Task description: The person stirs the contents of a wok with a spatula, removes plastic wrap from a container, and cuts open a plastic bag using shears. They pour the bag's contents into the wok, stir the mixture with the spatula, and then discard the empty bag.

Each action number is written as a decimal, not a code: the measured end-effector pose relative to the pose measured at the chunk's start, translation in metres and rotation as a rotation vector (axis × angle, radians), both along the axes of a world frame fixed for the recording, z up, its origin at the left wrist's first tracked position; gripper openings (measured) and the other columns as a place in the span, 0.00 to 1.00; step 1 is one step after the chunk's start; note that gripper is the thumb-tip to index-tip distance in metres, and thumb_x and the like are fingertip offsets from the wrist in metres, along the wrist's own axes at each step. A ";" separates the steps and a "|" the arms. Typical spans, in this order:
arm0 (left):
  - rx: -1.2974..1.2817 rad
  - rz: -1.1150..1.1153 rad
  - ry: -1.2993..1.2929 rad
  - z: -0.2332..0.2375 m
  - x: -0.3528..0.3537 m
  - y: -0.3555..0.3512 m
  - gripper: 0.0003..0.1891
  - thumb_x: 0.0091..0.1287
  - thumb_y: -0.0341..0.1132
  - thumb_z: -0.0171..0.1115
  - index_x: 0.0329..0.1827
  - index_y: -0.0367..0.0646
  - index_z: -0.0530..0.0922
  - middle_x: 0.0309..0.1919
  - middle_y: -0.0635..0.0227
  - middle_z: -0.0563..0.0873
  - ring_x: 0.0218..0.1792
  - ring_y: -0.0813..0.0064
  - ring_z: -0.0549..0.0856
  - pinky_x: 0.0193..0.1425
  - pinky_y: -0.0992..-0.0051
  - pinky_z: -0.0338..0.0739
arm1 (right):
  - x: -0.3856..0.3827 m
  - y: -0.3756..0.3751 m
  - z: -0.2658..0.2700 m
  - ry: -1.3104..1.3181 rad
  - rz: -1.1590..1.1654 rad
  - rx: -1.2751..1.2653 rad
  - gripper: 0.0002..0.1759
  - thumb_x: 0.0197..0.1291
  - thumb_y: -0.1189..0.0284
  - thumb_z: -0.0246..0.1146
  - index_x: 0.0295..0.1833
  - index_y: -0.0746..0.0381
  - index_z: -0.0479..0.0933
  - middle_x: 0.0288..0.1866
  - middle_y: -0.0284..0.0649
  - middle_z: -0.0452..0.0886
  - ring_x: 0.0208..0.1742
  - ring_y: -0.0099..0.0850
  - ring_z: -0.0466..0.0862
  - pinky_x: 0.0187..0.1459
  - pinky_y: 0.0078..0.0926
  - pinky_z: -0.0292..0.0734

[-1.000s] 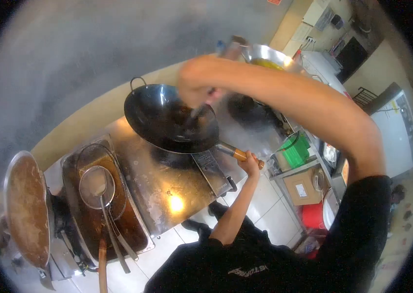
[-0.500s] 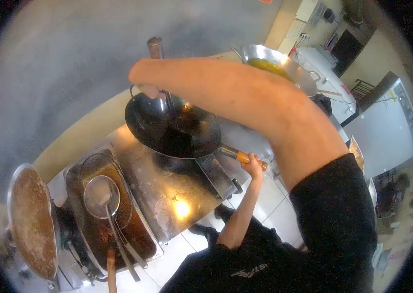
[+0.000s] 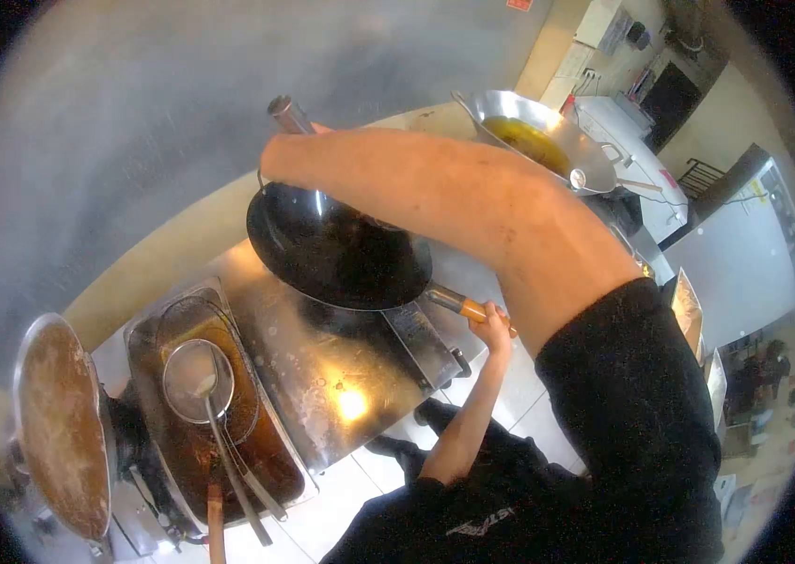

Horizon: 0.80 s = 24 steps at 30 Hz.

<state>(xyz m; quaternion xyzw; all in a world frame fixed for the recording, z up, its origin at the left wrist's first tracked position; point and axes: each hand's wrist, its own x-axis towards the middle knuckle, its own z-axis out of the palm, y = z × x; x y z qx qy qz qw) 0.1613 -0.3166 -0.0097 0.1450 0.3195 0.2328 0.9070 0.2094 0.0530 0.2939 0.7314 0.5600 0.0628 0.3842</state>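
Observation:
My left hand [image 3: 491, 327] is wrapped round the wooden end of the wok handle [image 3: 456, 300]. The black wok [image 3: 350, 258] sits over the steel stove top, its dark inside tilted into view. My right arm reaches across above it, and my right hand [image 3: 284, 155] grips a utensil with a hollow metal tube handle [image 3: 288, 115] near the wok's far rim. Most of that hand's fingers and the utensil's lower end are hidden behind my forearm.
Left of the steel stove top [image 3: 313, 376], a rectangular tray [image 3: 308, 484] of brown liquid holds a strainer [image 3: 198, 379] and other long-handled tools. A large pot [image 3: 59, 423] of brown liquid stands at far left. Behind my arm is a wide pan [image 3: 510, 103] with yellow oil.
My right hand has moved slightly, and the tube handle now leans more to the left and shows less length. The ladle-like length seen inside the wok is now hidden. My left hand keeps its grip.

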 end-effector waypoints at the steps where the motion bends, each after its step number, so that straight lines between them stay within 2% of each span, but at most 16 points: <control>1: 0.008 0.017 0.006 0.001 0.000 0.000 0.09 0.60 0.28 0.57 0.41 0.42 0.68 0.20 0.71 0.73 0.19 0.79 0.73 0.20 0.78 0.68 | 0.003 0.002 -0.005 -0.053 -0.020 -0.039 0.13 0.40 0.71 0.74 0.37 0.56 0.86 0.37 0.36 0.86 0.38 0.35 0.85 0.38 0.36 0.82; 3: 0.006 0.028 0.012 -0.002 -0.001 -0.001 0.08 0.60 0.28 0.57 0.40 0.42 0.68 0.20 0.71 0.73 0.19 0.80 0.73 0.20 0.78 0.67 | 0.013 0.008 -0.021 -0.175 -0.053 -0.137 0.12 0.42 0.71 0.72 0.37 0.56 0.85 0.37 0.36 0.86 0.38 0.35 0.85 0.38 0.36 0.82; 5: -0.053 -0.082 -0.013 -0.003 -0.005 0.003 0.08 0.61 0.28 0.57 0.40 0.42 0.68 0.21 0.71 0.73 0.21 0.80 0.74 0.21 0.78 0.68 | 0.024 0.008 -0.035 -0.295 -0.049 -0.252 0.11 0.44 0.71 0.71 0.37 0.56 0.85 0.37 0.36 0.86 0.37 0.34 0.84 0.38 0.36 0.82; 8: 0.027 0.004 -0.007 0.017 -0.013 0.010 0.06 0.61 0.29 0.57 0.38 0.42 0.69 0.21 0.71 0.73 0.19 0.80 0.73 0.20 0.79 0.67 | 0.033 -0.005 -0.057 -0.420 -0.027 -0.404 0.10 0.47 0.71 0.70 0.38 0.56 0.85 0.37 0.35 0.86 0.37 0.34 0.84 0.38 0.37 0.82; 10: -0.028 -0.044 -0.026 -0.007 -0.003 0.000 0.05 0.61 0.29 0.57 0.36 0.43 0.68 0.21 0.71 0.74 0.16 0.80 0.70 0.17 0.79 0.65 | 0.034 -0.020 -0.071 -0.480 -0.012 -0.485 0.09 0.49 0.71 0.69 0.38 0.56 0.85 0.37 0.35 0.86 0.36 0.33 0.84 0.37 0.37 0.82; 12: -0.039 -0.014 -0.021 0.014 -0.011 0.007 0.05 0.61 0.29 0.56 0.35 0.46 0.68 0.21 0.72 0.72 0.13 0.80 0.68 0.13 0.77 0.62 | 0.031 -0.040 -0.085 -0.532 0.002 -0.554 0.08 0.51 0.71 0.68 0.38 0.56 0.85 0.37 0.35 0.85 0.36 0.33 0.84 0.37 0.37 0.82; 13: -0.088 -0.073 -0.027 0.026 -0.018 0.013 0.06 0.61 0.29 0.56 0.36 0.48 0.67 0.20 0.73 0.71 0.13 0.80 0.66 0.10 0.75 0.60 | 0.029 -0.051 -0.090 -0.553 0.010 -0.570 0.07 0.52 0.71 0.67 0.39 0.56 0.85 0.37 0.34 0.85 0.36 0.33 0.83 0.37 0.38 0.82; 14: -0.084 -0.079 -0.033 0.027 -0.019 0.014 0.06 0.61 0.29 0.56 0.36 0.48 0.67 0.20 0.73 0.71 0.13 0.80 0.66 0.10 0.75 0.60 | 0.024 -0.063 -0.084 -0.557 0.002 -0.567 0.07 0.52 0.71 0.67 0.39 0.56 0.85 0.37 0.34 0.85 0.36 0.33 0.83 0.37 0.38 0.82; 17: -0.076 -0.120 -0.016 0.009 -0.016 0.008 0.08 0.61 0.31 0.57 0.37 0.51 0.66 0.20 0.73 0.70 0.13 0.79 0.67 0.08 0.74 0.61 | -0.015 -0.122 -0.044 -0.291 -0.013 0.053 0.11 0.49 0.72 0.66 0.41 0.56 0.85 0.37 0.35 0.86 0.42 0.38 0.86 0.39 0.41 0.82; 18: -0.074 -0.121 -0.016 0.017 -0.021 0.010 0.08 0.61 0.31 0.57 0.37 0.51 0.66 0.20 0.73 0.70 0.13 0.79 0.67 0.08 0.74 0.61 | -0.012 -0.134 -0.038 -0.292 -0.014 0.055 0.11 0.49 0.72 0.66 0.41 0.56 0.85 0.37 0.35 0.86 0.42 0.38 0.86 0.39 0.41 0.82; 20: -0.049 -0.155 0.045 0.031 -0.030 0.018 0.08 0.60 0.31 0.59 0.35 0.50 0.67 0.19 0.76 0.71 0.20 0.84 0.71 0.22 0.79 0.64 | -0.004 -0.151 -0.026 -0.193 -0.111 0.114 0.09 0.49 0.69 0.66 0.38 0.53 0.86 0.37 0.33 0.87 0.40 0.37 0.87 0.33 0.39 0.81; 24: -0.053 -0.165 0.030 0.019 -0.031 0.019 0.08 0.60 0.31 0.59 0.35 0.48 0.67 0.19 0.76 0.71 0.21 0.83 0.71 0.24 0.79 0.65 | -0.022 -0.199 -0.002 -0.049 0.023 -0.031 0.08 0.52 0.70 0.63 0.37 0.56 0.85 0.35 0.38 0.85 0.40 0.38 0.86 0.36 0.38 0.83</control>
